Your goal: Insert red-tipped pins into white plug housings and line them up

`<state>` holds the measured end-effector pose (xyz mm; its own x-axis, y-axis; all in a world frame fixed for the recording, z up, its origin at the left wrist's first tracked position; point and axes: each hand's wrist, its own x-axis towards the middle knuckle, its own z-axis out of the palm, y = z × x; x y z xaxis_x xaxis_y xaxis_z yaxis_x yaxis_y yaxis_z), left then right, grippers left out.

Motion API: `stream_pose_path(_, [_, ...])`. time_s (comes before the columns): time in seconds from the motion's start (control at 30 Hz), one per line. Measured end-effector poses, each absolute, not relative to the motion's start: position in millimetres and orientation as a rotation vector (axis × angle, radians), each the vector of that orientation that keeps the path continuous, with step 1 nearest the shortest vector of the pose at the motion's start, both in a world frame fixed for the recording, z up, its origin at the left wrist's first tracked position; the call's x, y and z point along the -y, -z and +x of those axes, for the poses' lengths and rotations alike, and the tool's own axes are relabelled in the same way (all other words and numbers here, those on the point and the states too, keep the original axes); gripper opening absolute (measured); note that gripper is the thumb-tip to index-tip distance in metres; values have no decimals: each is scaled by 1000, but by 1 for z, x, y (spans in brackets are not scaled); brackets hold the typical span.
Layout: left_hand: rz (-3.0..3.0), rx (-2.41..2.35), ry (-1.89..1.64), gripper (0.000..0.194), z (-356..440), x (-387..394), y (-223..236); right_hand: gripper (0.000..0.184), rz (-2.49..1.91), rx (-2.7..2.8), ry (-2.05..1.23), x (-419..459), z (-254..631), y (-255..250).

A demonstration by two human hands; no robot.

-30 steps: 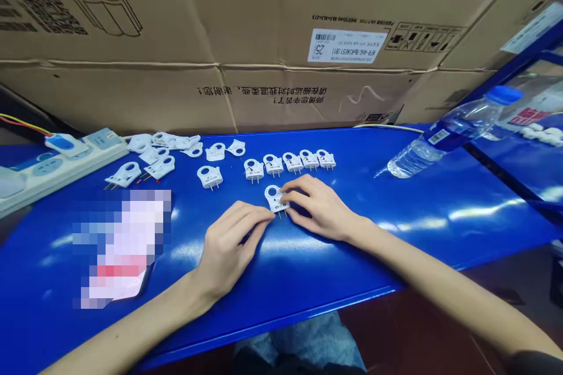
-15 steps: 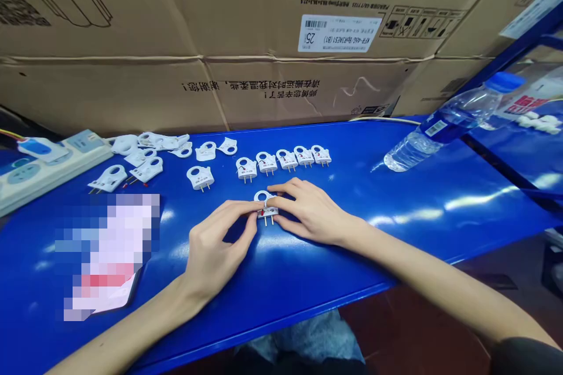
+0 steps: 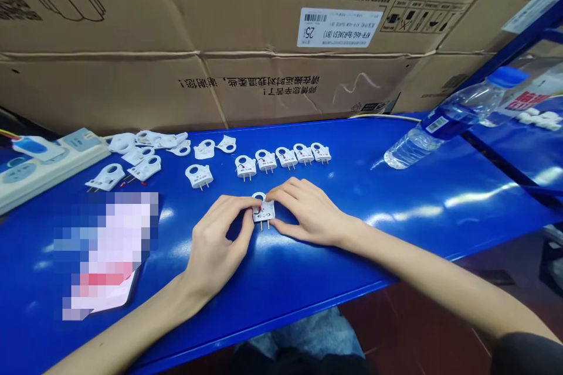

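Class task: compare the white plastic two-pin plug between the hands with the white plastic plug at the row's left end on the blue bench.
The held plug is gripped by the left hand and right hand; the row-end plug lies untouched on the bench. The held plug is partly covered by fingers; the row-end plug shows whole. Both have a round hole and two metal pins.

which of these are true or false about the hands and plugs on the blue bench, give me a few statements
The left hand and right hand both touch one white two-pin plug: true.
That plug's pins point away from the person: false, they point toward the person.
A row of five plugs lies beyond the hands: true.
The water bottle stands upright: false, it lies on its side.
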<state>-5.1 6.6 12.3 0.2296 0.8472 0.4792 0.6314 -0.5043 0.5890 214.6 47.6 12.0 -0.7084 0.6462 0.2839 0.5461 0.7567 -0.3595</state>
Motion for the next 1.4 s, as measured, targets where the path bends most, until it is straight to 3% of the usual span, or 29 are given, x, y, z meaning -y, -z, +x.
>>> stream_pose_path(0.6, [2126,-1577,-1066,6,-7,-10,-8,20,-760,2343,-183,-52,218,-12])
stream_pose_path(1.4, [2078,-1603,-1083,8,-8,-7,-9,19,-766,2357,-163,-53,219,-11])
